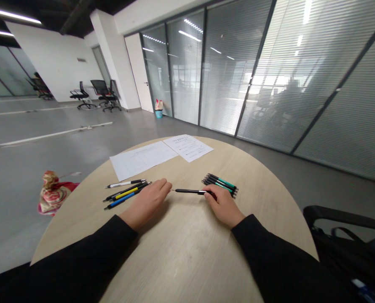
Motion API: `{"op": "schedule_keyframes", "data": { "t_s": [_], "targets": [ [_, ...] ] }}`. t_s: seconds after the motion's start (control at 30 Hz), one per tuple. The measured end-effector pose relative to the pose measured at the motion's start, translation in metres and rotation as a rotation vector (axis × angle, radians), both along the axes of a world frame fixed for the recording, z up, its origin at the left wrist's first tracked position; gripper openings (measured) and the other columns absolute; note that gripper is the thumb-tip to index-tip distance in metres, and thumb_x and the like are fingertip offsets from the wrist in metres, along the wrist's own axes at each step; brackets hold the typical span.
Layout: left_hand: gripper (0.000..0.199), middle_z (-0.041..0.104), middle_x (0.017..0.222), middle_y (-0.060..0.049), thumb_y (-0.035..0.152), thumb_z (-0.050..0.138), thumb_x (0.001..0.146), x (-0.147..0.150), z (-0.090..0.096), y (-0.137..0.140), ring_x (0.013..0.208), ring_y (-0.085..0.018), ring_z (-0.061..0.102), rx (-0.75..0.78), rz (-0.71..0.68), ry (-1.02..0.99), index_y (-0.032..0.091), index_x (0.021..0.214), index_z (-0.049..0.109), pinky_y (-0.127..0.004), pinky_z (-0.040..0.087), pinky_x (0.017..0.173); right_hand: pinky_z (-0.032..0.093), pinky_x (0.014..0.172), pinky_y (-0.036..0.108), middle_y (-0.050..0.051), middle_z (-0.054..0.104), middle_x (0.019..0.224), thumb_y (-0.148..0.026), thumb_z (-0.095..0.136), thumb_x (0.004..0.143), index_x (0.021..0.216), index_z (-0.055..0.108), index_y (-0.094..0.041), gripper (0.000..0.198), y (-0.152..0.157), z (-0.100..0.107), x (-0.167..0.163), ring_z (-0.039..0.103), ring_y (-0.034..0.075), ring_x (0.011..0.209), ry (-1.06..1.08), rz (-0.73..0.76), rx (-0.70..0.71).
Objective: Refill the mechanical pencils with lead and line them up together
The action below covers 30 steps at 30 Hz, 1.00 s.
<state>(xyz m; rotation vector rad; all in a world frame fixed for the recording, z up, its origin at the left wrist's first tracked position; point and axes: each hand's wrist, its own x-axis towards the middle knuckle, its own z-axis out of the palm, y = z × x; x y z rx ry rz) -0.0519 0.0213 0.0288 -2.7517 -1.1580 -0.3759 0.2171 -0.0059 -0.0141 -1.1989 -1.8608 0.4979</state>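
Observation:
My right hand [221, 203] pinches one end of a slim black pen [190, 191], which lies level just above the table and points left. Across from it, my left hand [151, 200] has its fingers drawn together close to the pen's tip. A tiny thin piece shows between those fingertips and the tip, too small to name. Behind my right hand lies a row of several black and green pens [222, 182]. Beside my left hand rest a white pen [124, 184], a yellow pen [126, 193], a blue pen [121, 203] and a black one, partly covered.
Two printed paper sheets, one on the left [143, 158] and one on the right [189, 147], lie at the far side of the round wooden table [187, 261]. A black chair [345, 214] stands at the right. A red and gold bag [53, 193] is on the left.

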Motion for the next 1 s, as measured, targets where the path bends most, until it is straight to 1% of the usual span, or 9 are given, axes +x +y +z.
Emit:
{"op": "schedule_keyframes", "data": {
  "t_s": [0.1,0.2,0.27,0.33,0.4,0.53,0.8,0.87,1.0],
  "targets": [
    [0.022,0.055,0.086,-0.006,0.000,0.039,0.089,0.005,0.002,-0.004,0.073,-0.020,0.051,0.001,-0.013,0.040,0.017,0.088,0.053,-0.032,0.041,0.067,0.046,0.081,0.032,0.006,0.071,0.094,-0.014,0.052,0.091,0.095,0.067,-0.018,0.016,-0.001,0.000,-0.002,0.063,0.020,0.087,-0.014,0.018,0.012],
    [0.019,0.056,0.084,-0.006,0.007,0.040,0.094,0.008,0.000,-0.006,0.072,-0.020,0.052,0.003,-0.017,0.005,0.018,0.086,0.053,-0.032,0.042,0.067,0.046,0.082,0.032,0.006,0.071,0.094,-0.014,0.052,0.091,0.095,0.067,-0.018,0.016,-0.002,0.000,-0.002,0.063,0.020,0.088,-0.026,0.030,0.009],
    [0.016,0.058,0.087,-0.006,0.016,0.039,0.098,0.007,-0.005,-0.005,0.074,-0.020,0.055,0.001,-0.019,-0.066,0.018,0.092,0.054,-0.032,0.044,0.068,0.046,0.083,0.032,0.006,0.071,0.095,-0.014,0.052,0.091,0.096,0.068,-0.018,0.017,-0.002,0.000,-0.002,0.063,0.020,0.088,-0.017,0.029,0.004],
    [0.015,0.061,0.095,-0.008,0.025,0.040,0.100,0.004,-0.010,-0.002,0.083,-0.022,0.058,-0.007,-0.018,-0.154,0.018,0.104,0.052,-0.034,0.046,0.073,0.046,0.082,0.031,0.006,0.071,0.095,-0.014,0.051,0.092,0.096,0.068,-0.018,0.018,-0.002,-0.001,-0.002,0.063,0.020,0.088,0.000,0.019,-0.005],
    [0.018,0.062,0.103,-0.010,0.027,0.042,0.100,0.000,-0.014,0.001,0.090,-0.023,0.061,-0.026,0.012,-0.230,0.018,0.114,0.048,-0.036,0.048,0.079,0.046,0.080,0.031,0.006,0.071,0.094,-0.015,0.051,0.092,0.097,0.068,-0.018,0.018,-0.001,-0.001,-0.001,0.063,0.020,0.087,0.013,0.006,-0.016],
    [0.019,0.063,0.105,-0.009,0.029,0.042,0.099,-0.004,-0.015,0.003,0.091,-0.023,0.061,-0.095,0.057,-0.291,0.019,0.114,0.049,-0.037,0.048,0.080,0.045,0.079,0.031,0.005,0.070,0.091,-0.017,0.051,0.092,0.097,0.068,-0.018,0.018,0.000,-0.001,0.000,0.062,0.019,0.083,0.025,-0.005,-0.027],
    [0.021,0.059,0.092,-0.006,0.026,0.037,0.101,0.000,-0.010,0.003,0.079,-0.020,0.057,-0.136,-0.030,-0.252,0.019,0.095,0.056,-0.032,0.046,0.071,0.044,0.076,0.029,0.004,0.070,0.090,-0.015,0.053,0.091,0.095,0.068,-0.018,0.016,0.000,0.000,0.000,0.061,0.018,0.082,0.018,0.012,-0.026],
    [0.020,0.060,0.093,-0.007,0.026,0.038,0.100,0.001,-0.011,0.002,0.081,-0.020,0.058,-0.141,-0.032,-0.269,0.019,0.098,0.057,-0.033,0.046,0.073,0.044,0.076,0.029,0.004,0.070,0.090,-0.015,0.052,0.091,0.095,0.068,-0.018,0.016,0.000,0.000,0.000,0.061,0.018,0.081,0.016,0.018,-0.025],
    [0.021,0.064,0.101,-0.008,0.024,0.041,0.097,0.000,-0.013,0.001,0.088,-0.022,0.061,-0.177,0.033,-0.345,0.019,0.114,0.052,-0.036,0.048,0.080,0.044,0.074,0.029,0.004,0.070,0.090,-0.017,0.052,0.092,0.096,0.068,-0.018,0.016,0.000,-0.002,0.001,0.061,0.018,0.080,0.015,0.015,-0.033]
  ]
}}
